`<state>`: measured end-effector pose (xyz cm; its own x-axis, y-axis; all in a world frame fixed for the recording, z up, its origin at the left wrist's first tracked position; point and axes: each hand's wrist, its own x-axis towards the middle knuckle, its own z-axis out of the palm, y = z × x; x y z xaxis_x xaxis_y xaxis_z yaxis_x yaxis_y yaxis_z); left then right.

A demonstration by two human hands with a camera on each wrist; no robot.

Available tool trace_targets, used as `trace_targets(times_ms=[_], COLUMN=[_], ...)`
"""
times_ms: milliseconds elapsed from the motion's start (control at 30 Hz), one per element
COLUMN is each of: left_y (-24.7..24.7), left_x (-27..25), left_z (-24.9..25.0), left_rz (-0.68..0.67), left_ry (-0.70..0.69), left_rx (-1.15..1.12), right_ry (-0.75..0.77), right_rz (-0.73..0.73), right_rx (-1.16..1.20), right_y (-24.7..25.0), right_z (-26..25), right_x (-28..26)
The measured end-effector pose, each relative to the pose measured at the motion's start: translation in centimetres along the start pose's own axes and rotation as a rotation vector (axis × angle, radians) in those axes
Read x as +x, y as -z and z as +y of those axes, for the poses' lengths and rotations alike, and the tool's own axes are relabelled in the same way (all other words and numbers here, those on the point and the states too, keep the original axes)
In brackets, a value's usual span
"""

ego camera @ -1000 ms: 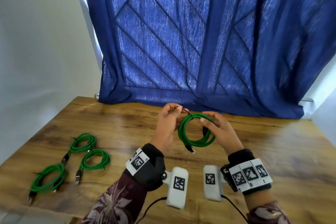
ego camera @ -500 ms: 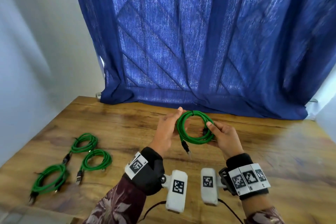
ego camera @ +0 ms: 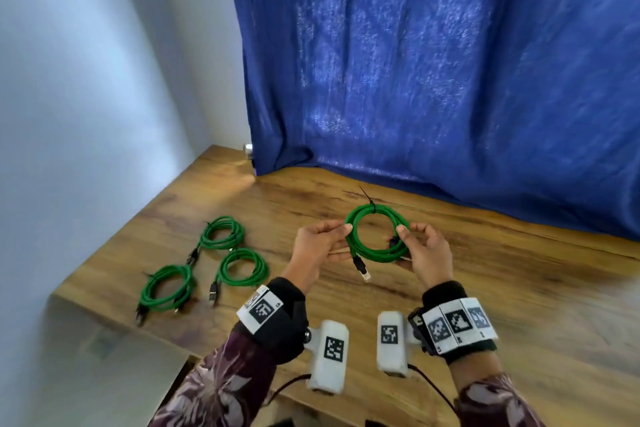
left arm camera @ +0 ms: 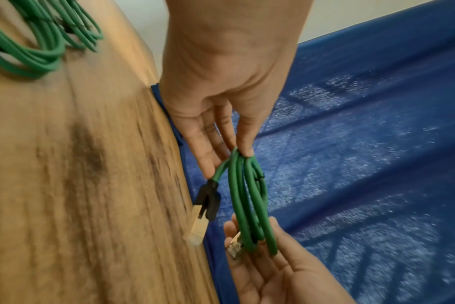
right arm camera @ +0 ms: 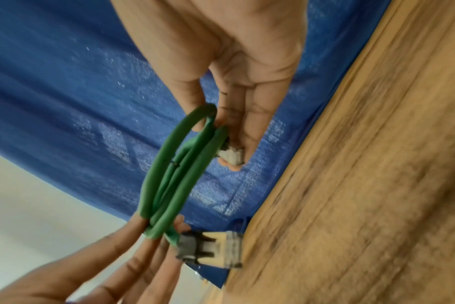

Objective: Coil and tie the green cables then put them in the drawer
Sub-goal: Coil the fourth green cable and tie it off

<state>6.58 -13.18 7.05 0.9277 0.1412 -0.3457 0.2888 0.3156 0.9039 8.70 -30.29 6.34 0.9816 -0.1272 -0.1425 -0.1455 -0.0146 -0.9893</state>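
Note:
I hold a coiled green cable [ego camera: 377, 255] upright above the wooden table [ego camera: 519, 288], bound at its top by a thin black tie [ego camera: 369, 200]. My left hand [ego camera: 343, 239] pinches the coil's left side between thumb and fingers. My right hand [ego camera: 403, 243] pinches its right side. One black-booted plug [ego camera: 362, 269] hangs loose below the coil. The left wrist view shows my left fingertips [left arm camera: 247, 151] on the green cable strands [left arm camera: 249, 205]. In the right wrist view my right hand [right arm camera: 221, 123] holds the coil [right arm camera: 174, 174] together with its other plug [right arm camera: 231, 154].
Three more coiled green cables [ego camera: 221, 232] [ego camera: 242, 267] [ego camera: 166, 288] lie on the table's left part, near its left edge. A blue curtain [ego camera: 450, 80] hangs along the back of the table. A white wall [ego camera: 86, 114] stands to the left.
My left hand left the tie at the coil's top, opened beside the coil, and now pinches its left side. The coil has turned to face me. My head has turned left.

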Motion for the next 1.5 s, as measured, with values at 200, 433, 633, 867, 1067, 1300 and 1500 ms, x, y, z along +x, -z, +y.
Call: trace_targets(times_ms=[200,433,633,867,1067,1300,1500], left_y=[5.9,11.9,16.1,18.0,19.0,19.3,18.7], left_x=[3.2,8.1,11.1,13.4,14.5,13.6,11.2], left_z=[0.9,1.4,1.5,1.2,0.2,0.5,1.5], left_rz=[0.094,0.151,0.166,0.101,0.087,0.087,0.107], left_ry=[0.031,0.183,0.244,0.324,0.360,0.194,0.009], left_rx=[-0.031,-0.063,-0.011,0.160,0.267,0.476,0.516], right_ry=[-0.112,-0.242,-0.326,-0.402,-0.370,-0.187,-0.026], right_rz=[-0.039,-0.028,0.018,0.059,0.095,0.191,0.335], right_rx=[-0.010,-0.063,0.011,-0.017,-0.203,-0.327,-0.353], right_y=[-7.0,-14.5,-19.6,-22.0,-22.6,-21.7,-19.4], right_z=[2.0,5.2,8.0,10.9,12.7,11.5,9.4], right_x=[2.5,5.5,6.9,7.9,7.8,6.8,2.9])
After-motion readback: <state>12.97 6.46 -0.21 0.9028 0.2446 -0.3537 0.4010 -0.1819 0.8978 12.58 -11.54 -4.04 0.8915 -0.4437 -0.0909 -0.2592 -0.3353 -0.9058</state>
